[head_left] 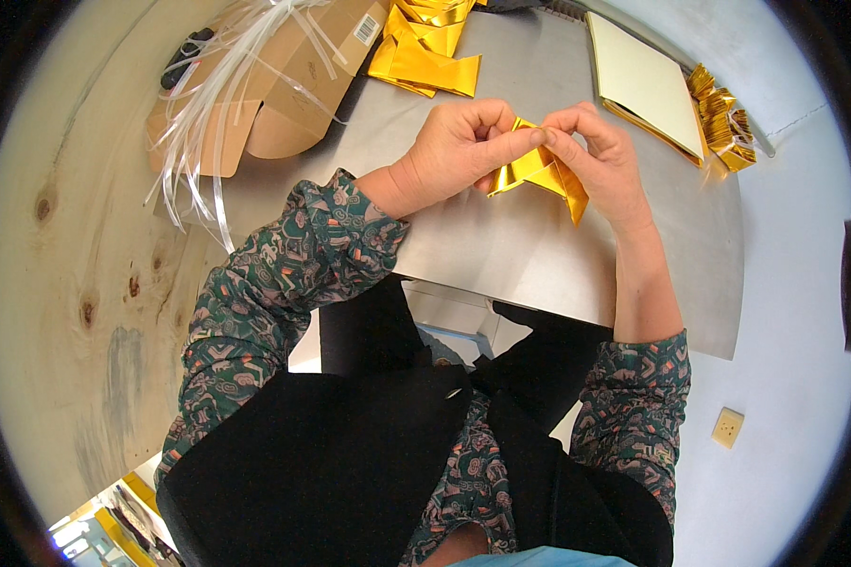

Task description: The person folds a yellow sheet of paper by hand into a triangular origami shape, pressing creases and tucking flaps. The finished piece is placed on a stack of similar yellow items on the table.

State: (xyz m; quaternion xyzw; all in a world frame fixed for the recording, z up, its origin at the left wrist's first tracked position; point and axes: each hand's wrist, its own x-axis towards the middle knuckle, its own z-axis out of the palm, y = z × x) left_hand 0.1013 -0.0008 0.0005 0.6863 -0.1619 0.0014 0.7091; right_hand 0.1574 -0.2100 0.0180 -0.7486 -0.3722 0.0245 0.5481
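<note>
left hand [461, 149] and right hand [603, 159] both pinch a folded gold foil sheet [542, 176], partly hiding its top; the foil stack [430, 64] beyond is cut off.

It's looking like a craft workroom, with folded gold foil [425, 66] lying on a metal tabletop [501, 250] and white strips [219, 80] draping over a cardboard box [298, 104].

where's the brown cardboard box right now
The cardboard box is at the upper left of the head view, partly under white strips, just left of the loose folded gold pieces.
</note>
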